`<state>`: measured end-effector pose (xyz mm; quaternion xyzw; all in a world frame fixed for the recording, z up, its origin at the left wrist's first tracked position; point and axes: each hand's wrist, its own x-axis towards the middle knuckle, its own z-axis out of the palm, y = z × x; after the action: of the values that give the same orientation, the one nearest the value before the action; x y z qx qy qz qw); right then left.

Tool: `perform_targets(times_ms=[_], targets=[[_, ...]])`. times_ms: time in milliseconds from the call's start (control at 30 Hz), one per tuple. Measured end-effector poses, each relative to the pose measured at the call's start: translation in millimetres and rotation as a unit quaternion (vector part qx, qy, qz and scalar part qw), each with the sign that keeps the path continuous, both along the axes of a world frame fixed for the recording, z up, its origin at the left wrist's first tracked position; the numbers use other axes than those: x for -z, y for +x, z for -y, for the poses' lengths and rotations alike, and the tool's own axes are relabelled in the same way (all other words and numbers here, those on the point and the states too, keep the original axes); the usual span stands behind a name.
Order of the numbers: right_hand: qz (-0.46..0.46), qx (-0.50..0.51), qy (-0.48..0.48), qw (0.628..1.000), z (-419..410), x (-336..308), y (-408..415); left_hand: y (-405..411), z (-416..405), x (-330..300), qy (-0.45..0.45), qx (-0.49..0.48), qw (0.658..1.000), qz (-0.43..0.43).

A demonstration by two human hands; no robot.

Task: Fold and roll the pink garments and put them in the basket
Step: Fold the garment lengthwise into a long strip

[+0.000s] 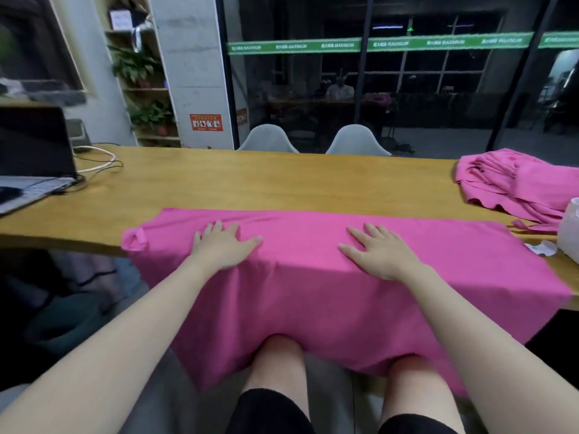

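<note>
A pink garment [313, 286] lies spread across the near edge of the wooden table [250, 180] and hangs down over my knees. My left hand [224, 245] rests flat on its left part, fingers straight and spread. My right hand [380, 250] lies flat on its right part, fingers also spread. A pile of more pink garments [513, 180] sits at the table's far right. No basket is in view.
An open laptop [31, 164] with cables stands at the table's left end. A white object [570, 227] and a scrap of white paper [542, 247] are at the right edge. Two pale chairs [313, 140] stand behind the table.
</note>
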<state>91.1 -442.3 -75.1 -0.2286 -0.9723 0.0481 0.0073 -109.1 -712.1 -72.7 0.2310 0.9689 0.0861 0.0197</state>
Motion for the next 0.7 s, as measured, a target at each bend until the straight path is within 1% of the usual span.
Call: perform_targets(times_ms=[67,167,333,533,700], targets=[[-0.001,-0.001,-0.002,1.0,1,0,-2,-6,25,1,0.001,-0.031,0.999,0.018],[0.0,-0.003,-0.004,1.0,-5,1,-7,-21,36,0,0.012,-0.02,0.999,0.033],[-0.002,-0.013,-0.009,1.0,-23,3,-31,-61,24,-3,-0.028,0.014,0.999,0.024],[-0.015,-0.007,0.001,1.0,-52,6,-82,-121,-2,-8,-0.018,0.014,0.999,0.045],[-0.039,-0.002,-0.005,0.999,-62,4,-107,-151,-19,-13,-0.034,0.018,0.998,0.043]])
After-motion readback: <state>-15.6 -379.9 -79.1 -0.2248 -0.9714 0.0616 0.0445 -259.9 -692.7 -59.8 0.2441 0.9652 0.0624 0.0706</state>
